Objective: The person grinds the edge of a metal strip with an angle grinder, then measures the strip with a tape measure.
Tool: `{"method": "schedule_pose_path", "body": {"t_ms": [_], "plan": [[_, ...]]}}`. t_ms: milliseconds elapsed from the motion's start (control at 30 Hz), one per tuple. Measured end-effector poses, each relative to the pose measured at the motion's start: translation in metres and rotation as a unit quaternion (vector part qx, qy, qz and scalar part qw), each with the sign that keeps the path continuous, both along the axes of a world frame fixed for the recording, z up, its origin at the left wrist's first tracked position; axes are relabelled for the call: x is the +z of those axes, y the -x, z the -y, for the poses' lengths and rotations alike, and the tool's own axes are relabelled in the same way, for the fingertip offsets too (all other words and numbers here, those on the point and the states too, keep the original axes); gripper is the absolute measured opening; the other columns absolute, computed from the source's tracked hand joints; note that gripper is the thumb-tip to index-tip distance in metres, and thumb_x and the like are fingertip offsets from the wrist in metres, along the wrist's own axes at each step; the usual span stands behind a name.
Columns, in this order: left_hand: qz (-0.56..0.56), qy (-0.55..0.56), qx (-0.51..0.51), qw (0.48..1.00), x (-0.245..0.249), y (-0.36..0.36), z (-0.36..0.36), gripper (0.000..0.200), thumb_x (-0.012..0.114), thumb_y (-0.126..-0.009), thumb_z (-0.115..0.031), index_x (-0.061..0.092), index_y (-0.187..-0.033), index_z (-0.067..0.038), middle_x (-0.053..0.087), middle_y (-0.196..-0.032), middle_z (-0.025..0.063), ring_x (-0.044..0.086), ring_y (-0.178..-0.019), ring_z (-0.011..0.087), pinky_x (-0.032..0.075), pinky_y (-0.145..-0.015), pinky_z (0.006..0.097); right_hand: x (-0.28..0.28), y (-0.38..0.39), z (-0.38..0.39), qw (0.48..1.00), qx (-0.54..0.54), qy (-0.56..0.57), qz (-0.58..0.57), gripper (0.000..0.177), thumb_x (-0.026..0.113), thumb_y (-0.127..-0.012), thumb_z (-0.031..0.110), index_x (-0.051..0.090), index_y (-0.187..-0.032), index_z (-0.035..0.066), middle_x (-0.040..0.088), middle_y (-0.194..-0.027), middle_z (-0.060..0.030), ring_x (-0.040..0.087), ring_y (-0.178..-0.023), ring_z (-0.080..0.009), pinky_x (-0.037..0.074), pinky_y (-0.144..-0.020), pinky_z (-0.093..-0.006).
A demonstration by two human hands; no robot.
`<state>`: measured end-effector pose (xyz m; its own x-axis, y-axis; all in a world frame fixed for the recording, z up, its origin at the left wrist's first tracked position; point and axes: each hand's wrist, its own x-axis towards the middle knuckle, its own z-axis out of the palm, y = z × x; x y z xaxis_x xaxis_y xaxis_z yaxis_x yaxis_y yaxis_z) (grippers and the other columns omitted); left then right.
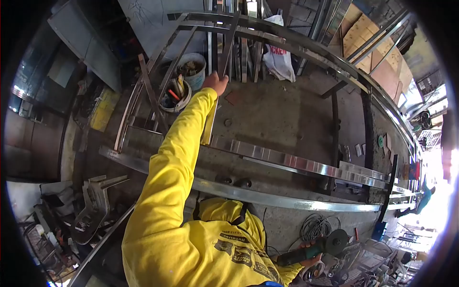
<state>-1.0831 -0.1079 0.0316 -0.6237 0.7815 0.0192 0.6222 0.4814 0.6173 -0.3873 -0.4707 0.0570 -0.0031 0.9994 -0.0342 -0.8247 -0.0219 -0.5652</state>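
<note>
Holding a metal bar (229,49) at upper centre in curled fingers, the left hand (216,84) leaves the angle grinder (313,250), lower right, to the right hand (311,260), closed around it, where a slack one-handed grip could let the disc (337,242) catch the coiled cable (313,226).

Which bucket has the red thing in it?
The round, white-rimmed bucket, lower in the picture: a red, stick-shaped thing shows inside. The round, pale-blue bucket just above it shows nothing red.
</note>
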Motion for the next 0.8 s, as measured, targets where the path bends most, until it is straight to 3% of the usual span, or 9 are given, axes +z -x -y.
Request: {"method": "schedule_pose_path", "body": {"t_ms": [167,267,400,800], "plan": [[0.018,0.035,-0.018,0.999,-0.05,0.011,-0.027,0.073,0.055,-0.09,-0.055,0.053,-0.133,0.003,0.063,-0.126,0.0313,0.06,-0.118,0.0476,0.048,-0.103,0.0503,-0.002,0.009,-0.02,1.0,0.006,0.014,0.02,0.085,0.056,-0.097,0.041,0.011,-0.163,0.011,0.055,-0.118,-0.0143,0.059,-0.098,-0.0272,0.05,-0.089,-0.0436],[-0.022,0.084,0.013,0.996,-0.054,0.005,-0.032,0.073,0.054,-0.09,-0.055,0.054,-0.134,0.003,0.062,-0.129,0.0298,0.06,-0.121,0.0436,0.046,-0.107,0.0497,-0.003,0.02,-0.023,0.999,0.018,0.033,0.026,0.085,0.056,-0.097,0.041,0.012,-0.163,0.011,0.055,-0.118,-0.0139,0.059,-0.097,-0.0271,0.05,-0.089,-0.0437],[0.028,0.102,0.007,0.994,-0.054,0.007,-0.038,0.069,0.055,-0.089,-0.051,0.057,-0.13,0.004,0.062,-0.13,0.0295,0.059,-0.122,0.0444,0.046,-0.106,0.0485,0.001,0.038,-0.029,0.996,0.072,0.003,0.044,0.082,0.056,-0.097,0.039,0.015,-0.161,0.009,0.053,-0.12,-0.0143,0.06,-0.102,-0.0277,0.054,-0.092,-0.0458],[0.044,0.114,-0.008,0.992,-0.067,0.019,-0.054,0.076,0.053,-0.091,-0.059,0.054,-0.138,0.001,0.058,-0.138,0.0279,0.056,-0.129,0.0424,0.044,-0.109,0.0482,-0.004,0.108,-0.023,0.997,0.051,0.064,0.004,0.088,0.059,-0.094,0.039,0.014,-0.161,0.005,0.053,-0.119,-0.0128,0.056,-0.1,-0.0245,0.048,-0.088,-0.0416]]}}
